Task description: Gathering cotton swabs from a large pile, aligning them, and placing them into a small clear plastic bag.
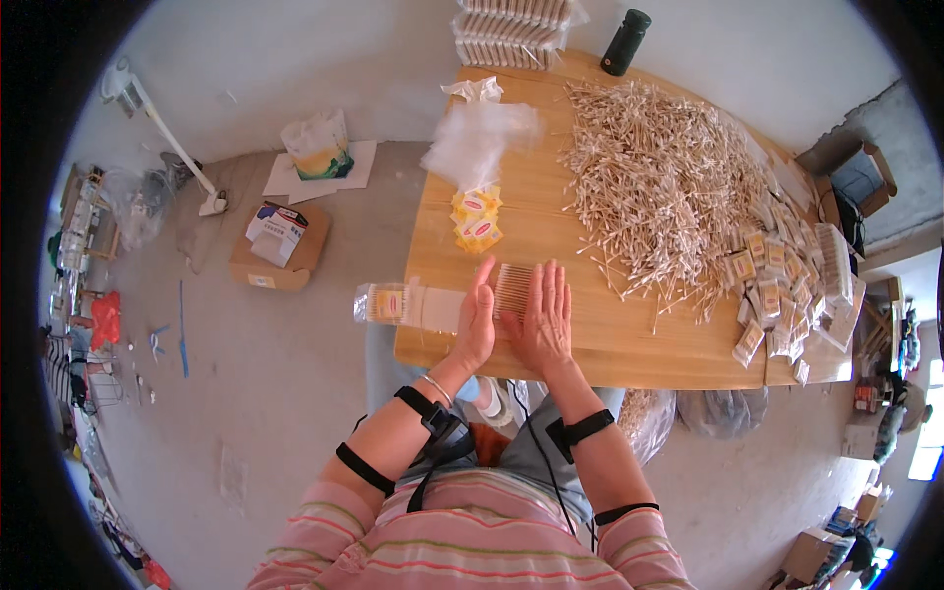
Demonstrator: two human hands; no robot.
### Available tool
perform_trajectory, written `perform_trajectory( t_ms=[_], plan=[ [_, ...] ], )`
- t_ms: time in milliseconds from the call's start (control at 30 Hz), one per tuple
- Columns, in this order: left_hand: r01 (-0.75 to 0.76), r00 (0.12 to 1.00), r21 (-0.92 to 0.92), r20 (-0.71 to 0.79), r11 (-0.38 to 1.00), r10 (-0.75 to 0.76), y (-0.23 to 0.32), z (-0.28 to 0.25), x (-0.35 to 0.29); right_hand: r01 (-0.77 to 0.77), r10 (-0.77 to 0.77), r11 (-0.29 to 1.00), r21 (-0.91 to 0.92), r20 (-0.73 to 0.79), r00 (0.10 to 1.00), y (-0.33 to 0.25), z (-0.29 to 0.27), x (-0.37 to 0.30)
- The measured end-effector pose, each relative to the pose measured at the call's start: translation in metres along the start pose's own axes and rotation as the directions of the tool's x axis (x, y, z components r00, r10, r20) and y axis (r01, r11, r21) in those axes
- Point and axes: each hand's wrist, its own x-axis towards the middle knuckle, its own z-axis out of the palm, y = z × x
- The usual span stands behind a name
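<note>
Near the table's front edge, a row of cotton swabs (513,287) lies side by side between my hands. My left hand (477,323) stands on its edge at the row's left, fingers stretched out. My right hand (543,323) lies with straight fingers along the right side of the row, covering part of it. Left of my left hand is a pale flat strip (438,307). At its far end a clear packet of swabs with a yellow label (390,303) reaches over the table's left edge.
A large heap of loose swabs (659,177) covers the table's right half, with several filled packets (777,285) beside it. Yellow cards (477,218) and clear plastic bags (482,138) lie farther left. A dark bottle (626,42) and stacked swab packs (511,29) stand at the back.
</note>
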Motion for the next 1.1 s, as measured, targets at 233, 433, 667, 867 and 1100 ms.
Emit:
perform_trajectory(
  t_ms=[233, 433, 667, 867, 1100],
  plan=[
    [-0.009, 0.999, 0.004, -0.053, 1.0, 0.009, 0.002, 0.003, 0.023, 0.085, 0.03, 0.934, 0.348, -0.312, 0.95, 0.021, 0.016, 0.027],
    [-0.03, 1.0, -0.121, -0.007, 0.992, 0.029, -0.004, 0.009, 0.02, 0.093, 0.013, 0.929, 0.357, -0.285, 0.958, 0.012, 0.021, 0.033],
    [-0.034, 0.999, 0.025, 0.002, 0.999, 0.034, 0.004, 0.001, 0.027, 0.065, -0.014, 0.907, 0.416, -0.125, 0.992, 0.016, 0.015, 0.032],
    [-0.013, 0.997, 0.004, 0.073, 1.0, 0.013, 0.0, 0.003, 0.019, -0.018, 0.259, 0.605, 0.796, -0.176, 0.95, 0.015, 0.013, 0.028],
    [0.022, 0.999, -0.134, 0.044, 0.991, -0.017, 0.002, 0.008, 0.017, 0.058, 0.377, 0.265, 0.963, -0.159, 0.912, 0.023, 0.017, 0.026]
  ],
)
